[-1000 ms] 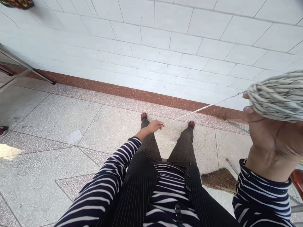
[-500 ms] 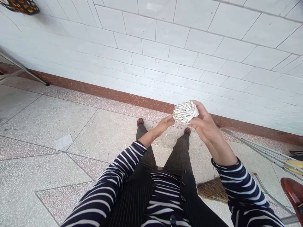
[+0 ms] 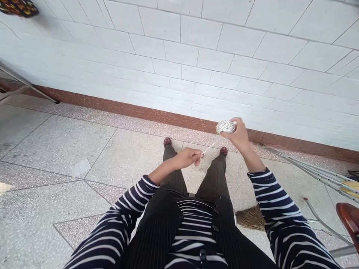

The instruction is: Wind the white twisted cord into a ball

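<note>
- A ball of white cord (image 3: 223, 127) hangs in midair, right of centre, seen against the reddish-brown baseboard (image 3: 134, 112); clock directions below are read from the ball.
- At 4 o'clock and touching it, the right hand (image 3: 239, 137) has its grip closed around the ball's near side, thumb below and fingers above.
- Toward 8 o'clock, a thin strand (image 3: 209, 147) runs straight down from the ball; the spot where it leaves the winding is too blurred to make out.
- At 8 o'clock, apart from the ball, the left hand (image 3: 186, 157) keeps a narrow grip, its fingertips pinching the strand.
- Both arms wear navy-and-white striped sleeves (image 3: 117, 224); dark trousers (image 3: 214, 173) stand below, with one red shoe (image 3: 223, 150) at 6 o'clock and its mate near 9.
- A straw broom head (image 3: 250, 217) rests on the speckled floor (image 3: 146, 157) at 5 o'clock, partly behind the right sleeve.
- Near 4 o'clock lie slim metal poles (image 3: 305, 166) and, farther out, a glossy brown chair part (image 3: 348, 220), cut by the edge.
- Between 8 and 9 o'clock, well apart, a pale sheet (image 3: 80, 168) lies flat.
- Past 9 o'clock, a metal leg (image 3: 42, 92) slants down beside the white tiled wall (image 3: 196, 41); at 10, a colourful patterned item (image 3: 21, 8) shows, blurred.
</note>
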`<state>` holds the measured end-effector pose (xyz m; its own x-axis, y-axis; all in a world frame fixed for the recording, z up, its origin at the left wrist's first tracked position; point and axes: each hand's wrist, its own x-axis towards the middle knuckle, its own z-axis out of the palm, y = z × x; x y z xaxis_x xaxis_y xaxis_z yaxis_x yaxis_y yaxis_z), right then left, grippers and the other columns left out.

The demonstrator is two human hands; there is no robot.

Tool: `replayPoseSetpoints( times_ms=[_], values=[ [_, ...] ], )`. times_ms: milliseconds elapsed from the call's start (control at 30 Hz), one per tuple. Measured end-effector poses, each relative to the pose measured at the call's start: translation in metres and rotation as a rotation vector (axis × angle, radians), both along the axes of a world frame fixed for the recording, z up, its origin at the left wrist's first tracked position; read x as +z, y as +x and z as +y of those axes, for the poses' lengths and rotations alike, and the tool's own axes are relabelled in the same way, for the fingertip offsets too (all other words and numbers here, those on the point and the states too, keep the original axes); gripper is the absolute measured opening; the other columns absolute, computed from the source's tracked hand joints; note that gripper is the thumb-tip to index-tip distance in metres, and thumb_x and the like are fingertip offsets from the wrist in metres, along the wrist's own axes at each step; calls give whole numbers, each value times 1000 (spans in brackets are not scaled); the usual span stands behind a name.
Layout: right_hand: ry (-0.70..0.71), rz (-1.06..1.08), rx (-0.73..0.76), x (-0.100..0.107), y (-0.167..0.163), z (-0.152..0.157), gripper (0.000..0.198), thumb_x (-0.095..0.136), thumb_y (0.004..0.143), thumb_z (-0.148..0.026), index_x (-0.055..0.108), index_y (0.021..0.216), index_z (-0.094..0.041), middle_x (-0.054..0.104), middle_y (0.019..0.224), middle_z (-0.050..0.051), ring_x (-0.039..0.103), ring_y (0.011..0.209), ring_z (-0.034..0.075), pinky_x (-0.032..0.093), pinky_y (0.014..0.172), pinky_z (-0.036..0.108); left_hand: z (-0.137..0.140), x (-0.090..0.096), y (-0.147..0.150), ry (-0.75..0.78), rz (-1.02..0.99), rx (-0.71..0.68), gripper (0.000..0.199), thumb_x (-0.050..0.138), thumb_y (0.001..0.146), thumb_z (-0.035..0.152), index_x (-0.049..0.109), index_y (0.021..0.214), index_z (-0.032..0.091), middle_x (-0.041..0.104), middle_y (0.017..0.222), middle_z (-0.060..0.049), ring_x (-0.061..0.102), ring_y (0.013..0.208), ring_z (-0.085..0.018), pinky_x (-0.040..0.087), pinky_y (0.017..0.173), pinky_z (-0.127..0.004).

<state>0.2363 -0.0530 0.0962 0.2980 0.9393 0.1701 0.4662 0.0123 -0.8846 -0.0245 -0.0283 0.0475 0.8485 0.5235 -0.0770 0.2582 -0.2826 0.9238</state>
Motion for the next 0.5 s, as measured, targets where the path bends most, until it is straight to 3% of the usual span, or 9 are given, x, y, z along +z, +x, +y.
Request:
replayPoseSetpoints(
  times_ms=[67, 133, 233, 367, 500],
  values=[
    [-148, 7, 18, -25, -13, -8, 57, 84, 53, -25, 55, 102, -24, 47, 101, 3, 44, 82, 18, 48, 71, 33, 11, 16, -1, 122, 31, 35, 38, 46, 97, 43, 69, 78, 19, 69, 70, -2, 60, 68, -15, 43, 70, -26],
    [-362, 83, 151, -43, -31, -20, 56, 80, 54, -22, 58, 105, -24, 50, 102, 4, 48, 80, 19, 49, 67, 33, 25, 24, 1, 241, 67, 77, 37, 47, 96, 39, 67, 73, 19, 67, 67, -1, 57, 65, -14, 41, 69, -25],
    [-551, 294, 329, -54, -50, -40, 58, 74, 62, -26, 59, 118, -28, 54, 105, 4, 55, 78, 18, 50, 61, 31, 39, 18, 6, 260, 48, 69, 37, 47, 96, 35, 65, 69, 17, 65, 66, 1, 56, 63, -13, 40, 70, -24],
    [-558, 704, 397, -53, -49, -59, 62, 71, 63, -20, 60, 122, -31, 59, 111, 1, 58, 83, 16, 51, 65, 27, 39, -6, 10, 149, -48, 46, 40, 46, 97, 37, 64, 69, 16, 67, 70, -1, 59, 70, -13, 41, 75, -23],
    [-508, 901, 411, -59, -44, -75, 62, 74, 56, -14, 66, 116, -30, 63, 103, 1, 59, 85, 17, 51, 68, 26, 32, -25, 11, 211, -10, 85, 39, 47, 97, 34, 61, 66, 16, 62, 65, 0, 55, 65, -13, 38, 70, -24]
  ],
)
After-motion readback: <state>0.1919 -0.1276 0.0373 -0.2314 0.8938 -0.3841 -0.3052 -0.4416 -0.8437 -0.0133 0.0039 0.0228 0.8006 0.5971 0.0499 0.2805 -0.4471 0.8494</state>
